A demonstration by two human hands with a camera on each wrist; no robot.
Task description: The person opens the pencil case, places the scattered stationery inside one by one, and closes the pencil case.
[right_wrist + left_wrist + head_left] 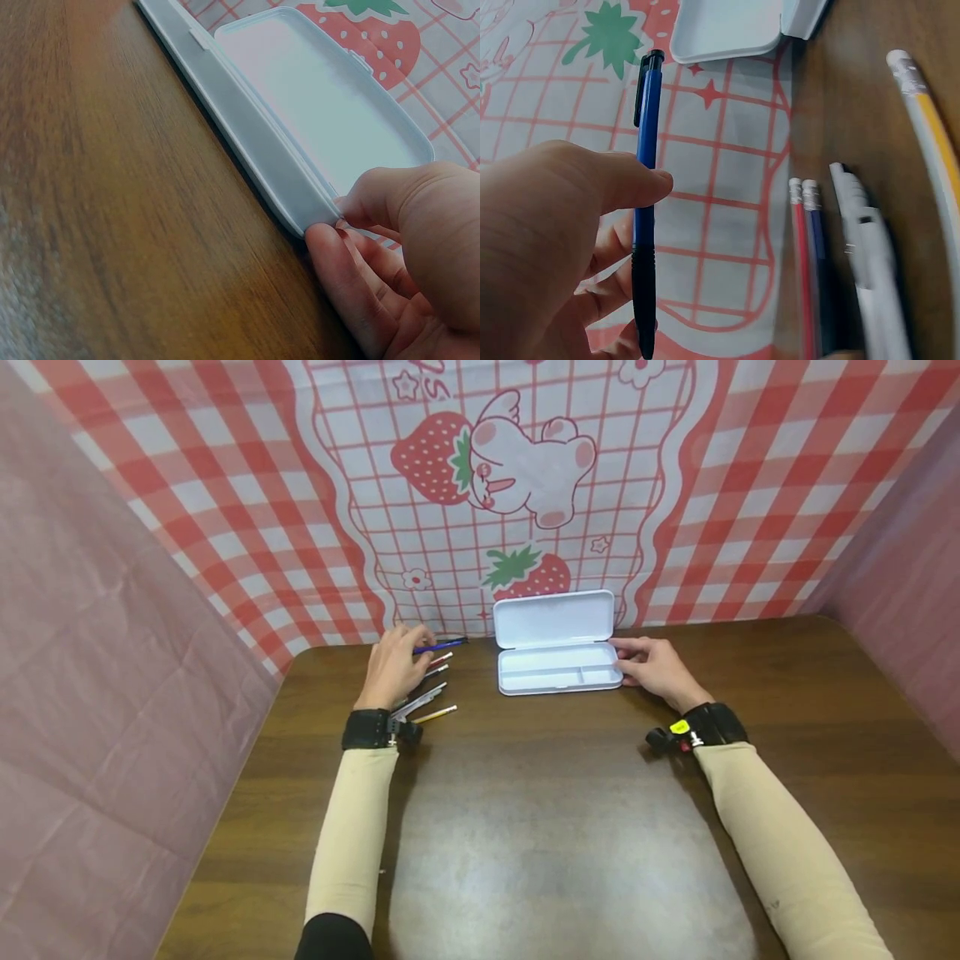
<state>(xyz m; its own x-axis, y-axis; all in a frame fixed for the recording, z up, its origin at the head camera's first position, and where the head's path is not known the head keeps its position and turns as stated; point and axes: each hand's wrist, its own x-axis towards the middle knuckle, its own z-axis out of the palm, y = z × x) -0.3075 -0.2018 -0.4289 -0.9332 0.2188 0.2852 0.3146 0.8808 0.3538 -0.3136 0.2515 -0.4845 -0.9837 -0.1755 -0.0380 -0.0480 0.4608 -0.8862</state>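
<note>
My left hand (392, 667) pinches a blue click pen (646, 217) between thumb and fingers, its black clip end up in the left wrist view. Left of centre at the back of the table, the hand is above the other pens and pencils. A white pencil case (555, 620) stands with its lid raised against the back cloth; no items show in its compartments (540, 680). With thumb and fingers, my right hand (662, 672) holds the case's right end, the thumb at the rim (334, 201) and a finger against the outer wall.
On the wooden table (525, 810) beside the left hand lie a red pencil (804, 262), a dark blue pencil (819, 255), white-grey pens (874, 255) and a yellow pencil (438, 714). A strawberry-patterned cloth (517, 468) hangs behind; pink cloth (112, 652) hangs at the sides.
</note>
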